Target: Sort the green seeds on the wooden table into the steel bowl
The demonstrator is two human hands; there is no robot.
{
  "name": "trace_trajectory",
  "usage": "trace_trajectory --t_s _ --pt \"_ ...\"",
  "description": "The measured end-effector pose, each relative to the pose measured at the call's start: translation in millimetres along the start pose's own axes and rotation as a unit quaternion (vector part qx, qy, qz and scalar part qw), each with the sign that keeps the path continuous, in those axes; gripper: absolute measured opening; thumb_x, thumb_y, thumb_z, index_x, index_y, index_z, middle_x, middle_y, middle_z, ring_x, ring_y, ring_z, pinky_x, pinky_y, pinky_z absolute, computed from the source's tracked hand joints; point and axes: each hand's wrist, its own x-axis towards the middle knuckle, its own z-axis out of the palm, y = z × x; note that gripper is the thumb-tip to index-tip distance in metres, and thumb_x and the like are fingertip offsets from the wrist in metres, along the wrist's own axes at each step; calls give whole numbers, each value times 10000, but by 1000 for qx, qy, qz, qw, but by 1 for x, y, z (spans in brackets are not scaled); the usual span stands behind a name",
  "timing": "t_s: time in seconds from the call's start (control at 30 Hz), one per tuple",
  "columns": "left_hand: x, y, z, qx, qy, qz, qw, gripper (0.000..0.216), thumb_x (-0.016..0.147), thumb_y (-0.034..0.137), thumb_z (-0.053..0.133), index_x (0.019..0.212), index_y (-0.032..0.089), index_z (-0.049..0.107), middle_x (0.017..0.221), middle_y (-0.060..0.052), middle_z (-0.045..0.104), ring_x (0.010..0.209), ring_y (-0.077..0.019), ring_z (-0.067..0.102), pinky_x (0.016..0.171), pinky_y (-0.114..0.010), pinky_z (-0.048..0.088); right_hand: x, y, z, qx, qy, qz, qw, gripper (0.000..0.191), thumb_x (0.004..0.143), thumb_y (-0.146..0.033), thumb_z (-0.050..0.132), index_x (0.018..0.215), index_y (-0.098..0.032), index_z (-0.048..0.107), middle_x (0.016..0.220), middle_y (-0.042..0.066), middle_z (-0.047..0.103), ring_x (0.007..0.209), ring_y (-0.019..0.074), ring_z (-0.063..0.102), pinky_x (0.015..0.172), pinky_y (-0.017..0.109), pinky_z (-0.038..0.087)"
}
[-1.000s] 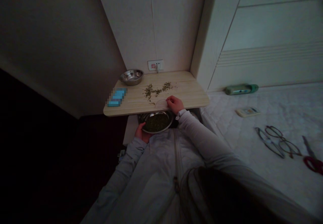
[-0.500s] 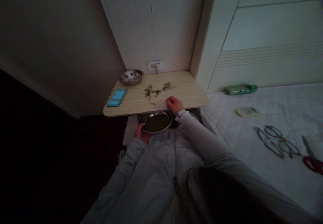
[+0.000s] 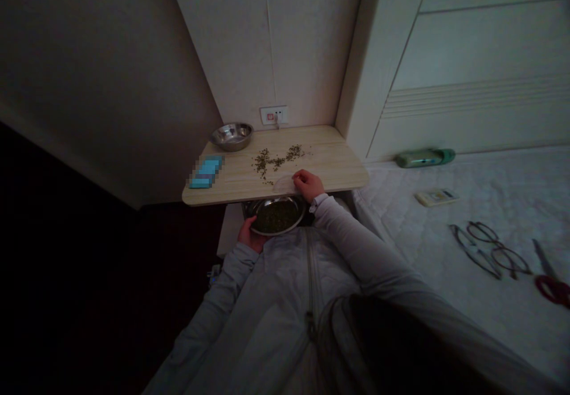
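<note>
My left hand [image 3: 252, 236] grips the left rim of a metal bowl [image 3: 296, 219], thumb over the edge. Small dark-green beans [image 3: 276, 215] fill the bottom of this bowl, which sits just below the front edge of the wooden tabletop [image 3: 338, 169]. Over that edge, my right hand [image 3: 308, 185] is closed on a thin, clear plastic piece [image 3: 283, 183] that lies flat against the wood; its exact kind I cannot make out. Beyond it, loose beans [image 3: 263, 162] are scattered in an uneven band across the tabletop.
A second metal bowl [image 3: 231, 137] stands at the back left, behind a blurred-out blue item [image 3: 206, 172]. On the white bed [image 3: 401, 223] to the right lie a green bottle-like object [image 3: 424, 157], a remote control [image 3: 436, 197], two pairs of glasses [image 3: 485, 251] and red-handled scissors [image 3: 552, 288].
</note>
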Motion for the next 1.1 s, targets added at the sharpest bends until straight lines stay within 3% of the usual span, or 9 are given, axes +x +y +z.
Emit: trace_trajectory --t_s 0.47,1.1 --pt "0 1 -1 1 13 -3 1000 284 677 217 417 920 148 547 770 -59 634 925 -229 513 769 -401 419 -3 0 0 -56 -9 -12 998 207 666 -300 400 777 -212 550 591 -30 554 575 107 484 560 225 352" --pt "0 -1 0 3 -7 -5 1000 322 685 239 402 971 151 522 879 -76 618 953 -234 497 792 -415 401 -4 -1 -1 -73 -5 -27 997 203 667 -294 390 771 -214 544 565 -36 527 552 104 462 529 218 318"
